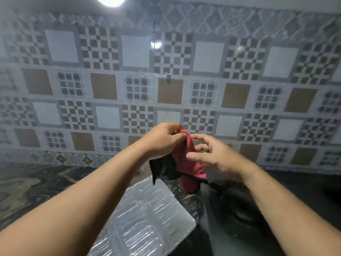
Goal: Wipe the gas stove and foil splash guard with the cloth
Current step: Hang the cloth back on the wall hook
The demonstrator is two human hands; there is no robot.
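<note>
A red cloth with a black edge (186, 163) hangs in the air in front of the wall. My left hand (162, 139) pinches its top corner between thumb and fingers. My right hand (212, 154) is beside it with fingers spread and relaxed, the fingertips touching the cloth's right side. Below the cloth lies the black gas stove (238, 215), dark and partly hidden by my right forearm. A silver foil splash guard (147, 218) lies flat, left of the stove and under my left forearm.
A patterned tiled wall (103, 93) fills the background, with a small hook (168, 78) at its middle. A dark marbled counter (36, 182) stretches to the left. A bright lamp (110, 0) shines at the top.
</note>
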